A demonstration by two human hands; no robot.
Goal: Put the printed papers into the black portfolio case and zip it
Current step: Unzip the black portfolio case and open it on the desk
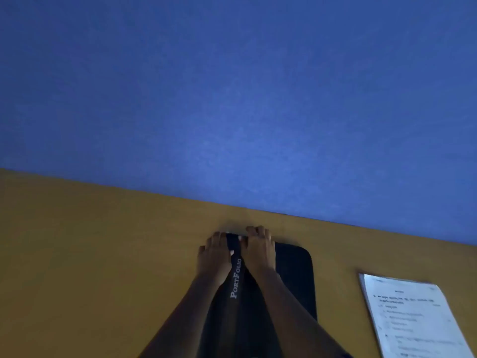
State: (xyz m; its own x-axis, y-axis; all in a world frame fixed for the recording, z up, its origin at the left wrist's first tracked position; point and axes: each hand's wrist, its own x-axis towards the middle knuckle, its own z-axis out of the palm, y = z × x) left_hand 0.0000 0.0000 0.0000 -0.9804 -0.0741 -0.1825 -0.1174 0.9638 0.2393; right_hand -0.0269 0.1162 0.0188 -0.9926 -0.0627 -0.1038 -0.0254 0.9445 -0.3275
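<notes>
The black portfolio case point(294, 277) lies flat on the wooden desk, its long side running away from me, with white lettering "PortFolio" on a strip. My left hand point(214, 257) rests on the case's far left corner, fingers curled over its edge. Just right of it, my right hand point(258, 250) presses on the far edge, fingers bent over the top. Both forearms cover much of the case. The zip is not visible. The printed papers point(415, 321) lie in a stack on the desk to the right, apart from the case.
The wooden desk point(103, 254) stretches wide to the left of the case. A blue partition wall point(232, 99) rises directly behind the desk's far edge, close to my fingertips. The light is dim.
</notes>
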